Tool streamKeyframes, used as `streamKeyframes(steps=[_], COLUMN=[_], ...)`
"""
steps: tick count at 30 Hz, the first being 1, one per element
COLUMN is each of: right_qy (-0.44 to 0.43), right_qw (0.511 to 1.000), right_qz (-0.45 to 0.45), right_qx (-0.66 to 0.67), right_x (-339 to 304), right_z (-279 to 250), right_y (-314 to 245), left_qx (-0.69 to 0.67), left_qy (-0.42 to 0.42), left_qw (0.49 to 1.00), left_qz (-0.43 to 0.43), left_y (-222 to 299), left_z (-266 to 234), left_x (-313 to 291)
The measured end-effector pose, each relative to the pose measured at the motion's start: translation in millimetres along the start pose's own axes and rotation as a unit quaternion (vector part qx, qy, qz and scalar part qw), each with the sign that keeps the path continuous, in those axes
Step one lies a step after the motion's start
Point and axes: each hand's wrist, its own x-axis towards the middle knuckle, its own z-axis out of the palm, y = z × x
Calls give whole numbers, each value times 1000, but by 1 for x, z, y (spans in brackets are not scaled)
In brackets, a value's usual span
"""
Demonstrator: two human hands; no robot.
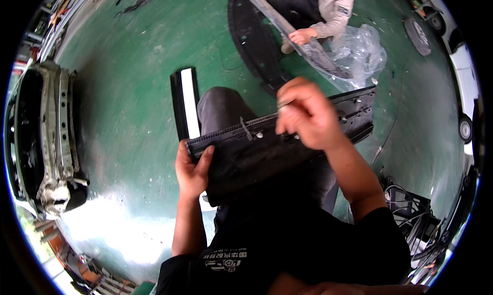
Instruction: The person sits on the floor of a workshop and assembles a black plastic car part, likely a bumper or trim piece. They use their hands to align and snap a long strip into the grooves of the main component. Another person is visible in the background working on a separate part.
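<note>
A long black plastic trim panel [246, 164] lies slantwise across my lap, its ribbed edge facing away from me. My left hand [192, 169] grips its left end, with the thumb on top. Over the far edge, right of the middle, my right hand [308, 113] is raised with its fingers curled in a pinch. Motion blurs those fingers, and anything between them is too small to make out. A small pale clip [259, 135] and a thin dark strip [245, 126] stick out from the panel between my hands. More small fittings show near its right end.
A black-and-white trim strip [190, 100] lies beyond my left hand. Ahead, a crouching person [328, 7] holds a long grey strip [308, 48] beside clear plastic film [362, 51] and a dark curved panel [246, 43]. A car body section [56, 136] stands left; cables [411, 213] lie right.
</note>
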Motion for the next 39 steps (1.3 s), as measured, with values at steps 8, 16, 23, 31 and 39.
streamKeyframes(steps=[8, 16, 23, 31, 39], right_qy=[-69, -94, -115, -145, -203], right_qw=[959, 923, 926, 890, 831], right_qz=[75, -9, -4, -62, -155], right_qx=[-263, -373, -360, -427, -493], right_x=[-13, -1, 7, 15, 19], right_z=[0, 18, 21, 33, 26], right_y=[4, 7, 8, 8, 20], left_qx=[5, 21, 15, 57, 21], left_qy=[-17, -14, -14, -26, -42], left_qw=[999, 998, 998, 997, 997], left_qz=[42, 52, 68, 53, 62], left_y=[8, 12, 11, 13, 4], left_z=[-1, -3, -4, -12, -9], left_x=[-1, -5, -4, -6, 0])
